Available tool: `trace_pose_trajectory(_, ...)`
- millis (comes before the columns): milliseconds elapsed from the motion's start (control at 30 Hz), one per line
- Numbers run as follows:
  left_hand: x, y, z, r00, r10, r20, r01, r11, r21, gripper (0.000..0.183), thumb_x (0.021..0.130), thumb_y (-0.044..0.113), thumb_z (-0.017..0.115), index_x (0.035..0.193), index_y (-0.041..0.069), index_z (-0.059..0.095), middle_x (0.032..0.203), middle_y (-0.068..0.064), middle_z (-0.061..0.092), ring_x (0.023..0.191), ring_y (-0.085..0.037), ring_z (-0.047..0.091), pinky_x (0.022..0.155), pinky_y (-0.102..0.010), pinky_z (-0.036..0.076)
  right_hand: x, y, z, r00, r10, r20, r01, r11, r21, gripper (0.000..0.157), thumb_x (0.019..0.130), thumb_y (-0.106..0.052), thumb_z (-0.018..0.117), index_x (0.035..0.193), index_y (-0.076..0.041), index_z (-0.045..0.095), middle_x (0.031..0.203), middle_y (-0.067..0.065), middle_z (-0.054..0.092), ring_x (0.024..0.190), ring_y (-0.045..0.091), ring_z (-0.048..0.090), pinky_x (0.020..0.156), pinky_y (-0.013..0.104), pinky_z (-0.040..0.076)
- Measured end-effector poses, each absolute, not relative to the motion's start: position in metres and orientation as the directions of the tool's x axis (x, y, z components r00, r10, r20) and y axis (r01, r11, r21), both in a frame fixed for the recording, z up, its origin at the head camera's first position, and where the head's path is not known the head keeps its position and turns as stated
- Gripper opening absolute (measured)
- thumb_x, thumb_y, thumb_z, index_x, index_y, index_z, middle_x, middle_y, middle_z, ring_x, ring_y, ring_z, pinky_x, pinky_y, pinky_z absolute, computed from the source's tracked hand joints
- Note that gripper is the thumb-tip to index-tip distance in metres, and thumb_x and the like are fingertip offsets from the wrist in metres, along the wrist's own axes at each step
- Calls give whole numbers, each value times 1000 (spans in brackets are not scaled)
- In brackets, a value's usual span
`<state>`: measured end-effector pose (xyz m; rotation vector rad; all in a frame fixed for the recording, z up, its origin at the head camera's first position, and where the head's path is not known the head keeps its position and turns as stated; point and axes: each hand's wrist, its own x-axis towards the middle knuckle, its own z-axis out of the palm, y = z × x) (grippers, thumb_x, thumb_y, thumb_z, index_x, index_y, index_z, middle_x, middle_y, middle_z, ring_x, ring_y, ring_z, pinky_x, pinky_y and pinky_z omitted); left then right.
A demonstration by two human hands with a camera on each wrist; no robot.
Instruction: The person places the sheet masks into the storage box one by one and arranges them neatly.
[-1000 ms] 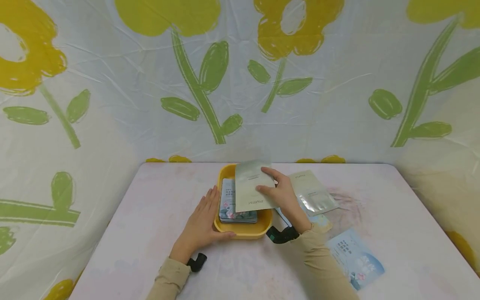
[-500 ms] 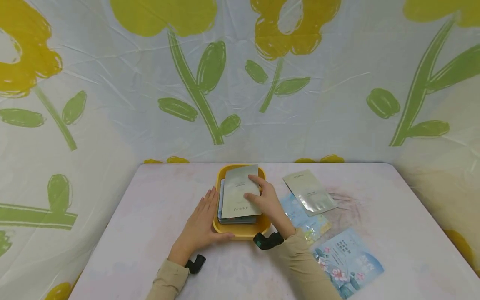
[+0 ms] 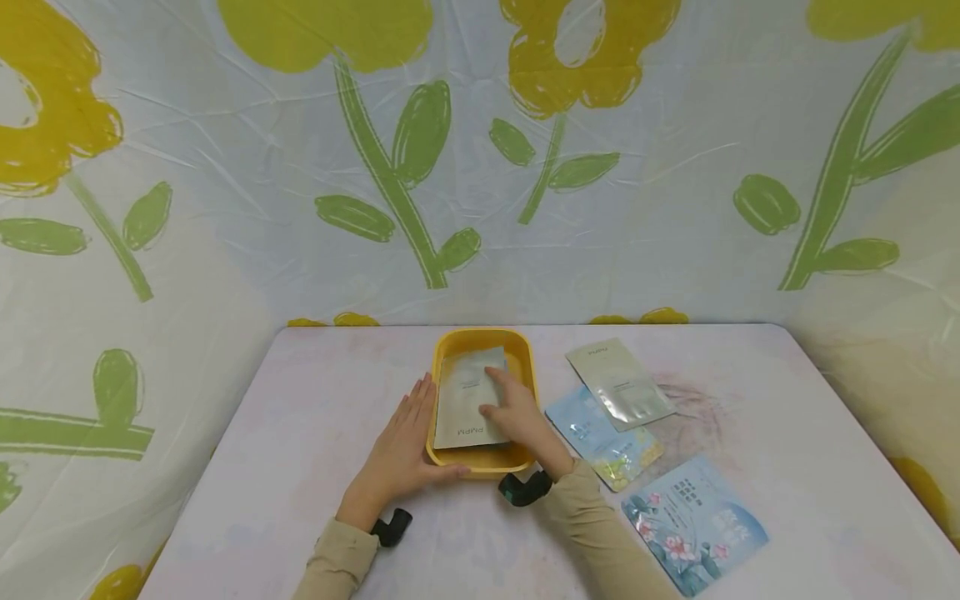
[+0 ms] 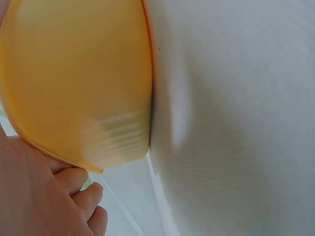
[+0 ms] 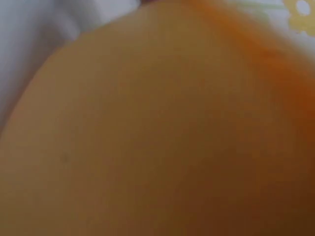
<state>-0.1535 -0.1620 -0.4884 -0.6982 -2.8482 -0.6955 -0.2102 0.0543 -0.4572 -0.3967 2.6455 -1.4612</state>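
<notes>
A yellow tray (image 3: pixel 480 472) stands on the table in the head view. In it lies a pale green sheet mask packet (image 3: pixel 459 417) with printed letters, over a stack that it now hides. My right hand (image 3: pixel 522 417) holds this packet at its right edge, thumb and forefinger on top; the other fingers are hidden. Along the tray's left side rests my left hand (image 3: pixel 401 442), fingers straight, thumb at the front rim. The left wrist view shows the tray's outer wall (image 4: pixel 78 83) against my left hand (image 4: pixel 39 191). In the right wrist view, a blurred yellow-orange wall (image 5: pixel 147 123) fills most of the picture.
To the tray's right, another pale green packet (image 3: pixel 618 385) partly overlaps a light blue packet (image 3: pixel 592 429). A blue packet with pink flowers (image 3: pixel 693 525) lies nearer the front. Behind the table (image 3: pixel 337 375) hangs a flower-print cloth (image 3: pixel 645 242).
The right hand has moved left and lowered the pale green packet into the tray, covering the flowered stack. More of the packets at right shows. The left hand keeps its place against the tray.
</notes>
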Motion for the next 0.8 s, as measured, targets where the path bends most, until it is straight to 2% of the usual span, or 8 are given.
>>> trace_pose_trajectory(167, -154, -162, -489, -888, 403, 220, 459, 789, 408, 130, 75, 85, 55, 158, -2, 6, 166, -14, 4, 152, -24, 5, 124, -42, 10, -209, 53, -461, -965, -256, 59, -194, 544, -816, 63, 83, 1, 71, 141, 7, 48, 145, 27, 47, 137, 42, 40, 116, 53, 31)
trace_pose_trajectory(433, -155, -162, -490, -893, 395, 215, 450, 788, 421, 130, 74, 81, 61, 158, -1, 6, 166, -13, 5, 152, -24, 5, 124, -42, 10, -207, 49, -459, -985, -171, 26, -120, 567, -815, 67, 82, -6, 75, 141, 7, 47, 141, 33, 42, 128, 45, 45, 112, 56, 36)
trace_pose_trajectory(800, -156, -162, -492, -894, 396, 211, 449, 793, 412, 130, 74, 82, 62, 158, 0, 5, 166, -14, 6, 152, -22, 4, 124, -44, 12, -206, 49, -459, -989, -146, 15, -94, 552, -829, 65, 88, -14, 73, 145, 4, 45, 152, 35, 28, 138, 50, 33, 113, 61, 31)
